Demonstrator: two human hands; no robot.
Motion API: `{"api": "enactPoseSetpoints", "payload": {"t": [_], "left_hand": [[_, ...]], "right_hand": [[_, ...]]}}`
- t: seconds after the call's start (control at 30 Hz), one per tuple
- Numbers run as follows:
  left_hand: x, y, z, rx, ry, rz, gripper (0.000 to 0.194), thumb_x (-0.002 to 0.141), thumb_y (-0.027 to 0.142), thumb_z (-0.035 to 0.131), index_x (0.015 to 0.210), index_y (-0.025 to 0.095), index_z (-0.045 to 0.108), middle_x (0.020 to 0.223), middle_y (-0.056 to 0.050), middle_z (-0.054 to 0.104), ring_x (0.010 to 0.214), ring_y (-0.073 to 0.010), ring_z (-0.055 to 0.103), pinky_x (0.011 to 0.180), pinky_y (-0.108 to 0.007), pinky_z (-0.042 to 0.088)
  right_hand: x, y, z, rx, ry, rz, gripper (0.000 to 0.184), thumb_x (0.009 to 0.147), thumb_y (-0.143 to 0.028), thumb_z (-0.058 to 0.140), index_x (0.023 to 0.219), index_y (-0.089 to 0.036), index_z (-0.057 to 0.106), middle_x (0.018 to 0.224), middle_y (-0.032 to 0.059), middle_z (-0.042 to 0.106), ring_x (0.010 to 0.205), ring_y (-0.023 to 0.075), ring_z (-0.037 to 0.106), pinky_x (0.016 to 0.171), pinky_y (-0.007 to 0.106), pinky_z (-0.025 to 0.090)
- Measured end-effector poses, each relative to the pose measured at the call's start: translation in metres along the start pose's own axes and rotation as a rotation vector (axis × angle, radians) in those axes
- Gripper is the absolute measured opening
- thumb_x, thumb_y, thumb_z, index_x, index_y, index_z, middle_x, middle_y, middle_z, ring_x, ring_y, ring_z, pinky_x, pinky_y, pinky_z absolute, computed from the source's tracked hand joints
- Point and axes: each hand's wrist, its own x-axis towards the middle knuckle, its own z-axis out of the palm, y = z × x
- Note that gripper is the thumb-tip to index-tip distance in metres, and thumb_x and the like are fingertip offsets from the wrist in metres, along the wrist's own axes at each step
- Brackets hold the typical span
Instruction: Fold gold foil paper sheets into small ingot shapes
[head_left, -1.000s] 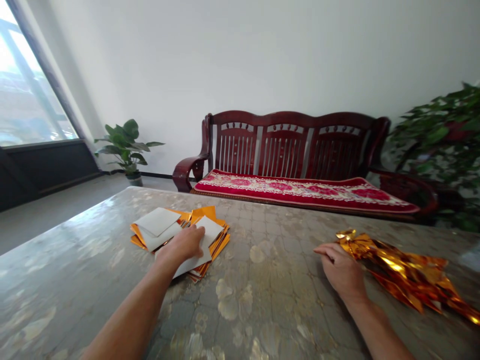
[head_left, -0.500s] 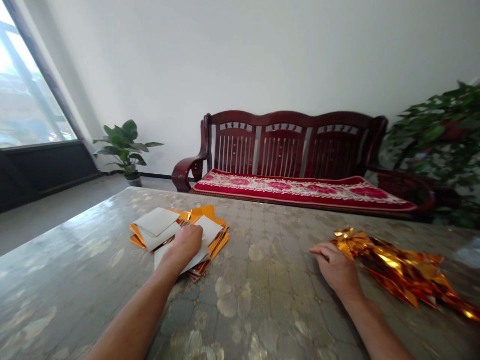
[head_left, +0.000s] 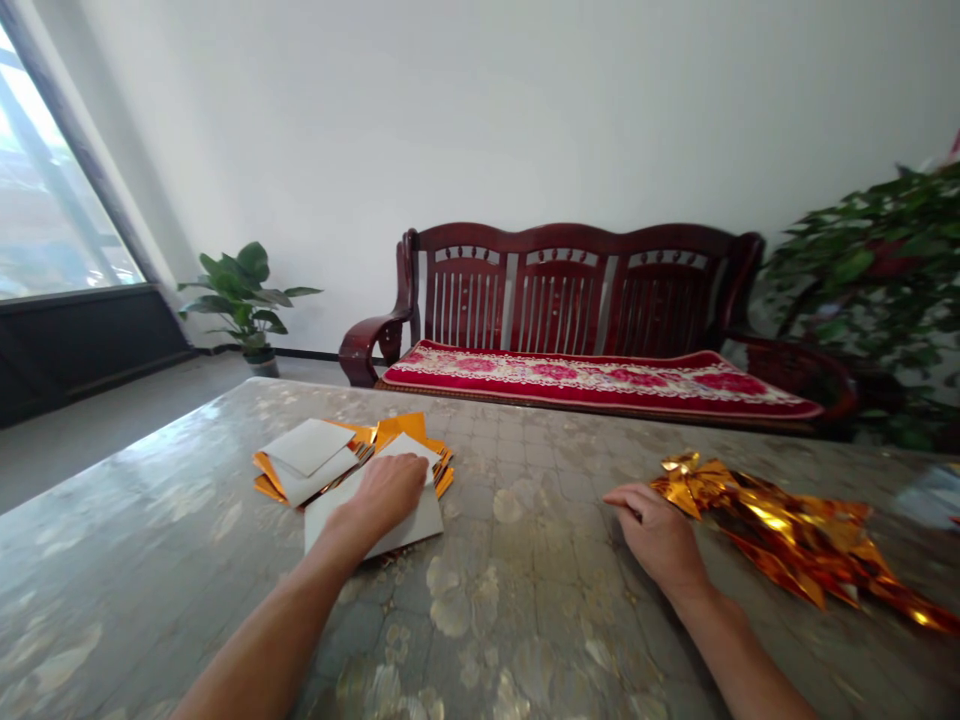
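Note:
My left hand [head_left: 396, 488] has its fingers curled over the edge of a white sheet of paper [head_left: 418, 522], above a loose pile of white and gold paper sheets [head_left: 311, 445]. Gold foil edges stick out at the sides of the pile. On the right my right hand [head_left: 658, 532] rests close to the tabletop, thumb and fingers pressed together; whether anything is between them I cannot make out. Just beyond it lies a row of crumpled gold foil pieces [head_left: 787, 528], its left end close behind the knuckles.
The table [head_left: 525, 590] has a shiny, flower-patterned cover. Clear plastic [head_left: 930, 495] lies at its right edge. Behind it stands a dark red wooden bench [head_left: 562, 295] with a red patterned mat [head_left: 600, 378]. Potted plants [head_left: 244, 290] stand at both sides.
My left hand has moved a little to the right, and the white sheet under it has come along, turning and covering more of the pile's front. The right hand looks nearly the same.

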Motion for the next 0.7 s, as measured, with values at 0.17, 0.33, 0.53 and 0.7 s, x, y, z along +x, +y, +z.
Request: {"api": "enactPoseSetpoints", "payload": {"t": [0.17, 0.33, 0.53, 0.7], "left_hand": [[-0.003, 0.045, 0.02, -0.015, 0.091, 0.418, 0.021, 0.095, 0.015, 0.041, 0.1, 0.019, 0.061, 0.102, -0.008, 0.066, 0.092, -0.0213, 0.064, 0.075, -0.029, 0.046], [-0.001, 0.066, 0.048, -0.039, 0.172, 0.643, 0.012, 0.098, 0.021, 0.046, 0.097, 0.02, 0.058, 0.097, -0.003, 0.064, 0.085, -0.0182, 0.06, 0.076, -0.028, 0.043], [-0.007, 0.064, 0.051, -0.236, 0.202, 0.508, 0.021, 0.1, 0.025, 0.04, 0.093, 0.021, 0.06, 0.091, -0.001, 0.064, 0.086, -0.0159, 0.06, 0.075, -0.026, 0.042], [-0.027, 0.081, 0.05, -0.303, 0.174, 0.457, 0.023, 0.096, 0.041, 0.049, 0.1, 0.022, 0.061, 0.1, -0.004, 0.064, 0.097, -0.0208, 0.06, 0.085, -0.031, 0.043]], "right_hand": [[-0.006, -0.05, 0.011, 0.16, -0.236, -0.044, 0.048, 0.08, -0.015, 0.047, 0.125, -0.024, 0.061, 0.127, 0.0061, 0.061, 0.092, 0.0173, 0.066, 0.085, 0.035, 0.053], [-0.012, -0.09, 0.016, 0.22, -0.415, -0.334, 0.069, 0.073, -0.002, 0.048, 0.138, -0.026, 0.052, 0.143, 0.0038, 0.052, 0.131, 0.019, 0.046, 0.112, 0.04, 0.035], [-0.011, -0.091, 0.012, 0.111, -0.469, -0.414, 0.029, 0.091, -0.015, 0.056, 0.115, -0.025, 0.066, 0.117, 0.0023, 0.068, 0.114, 0.0206, 0.054, 0.101, 0.037, 0.041], [-0.012, -0.096, 0.009, -0.144, -0.404, -0.435, 0.007, 0.09, -0.024, 0.062, 0.089, -0.023, 0.069, 0.089, 0.0029, 0.067, 0.092, 0.0213, 0.056, 0.08, 0.033, 0.042]]}}
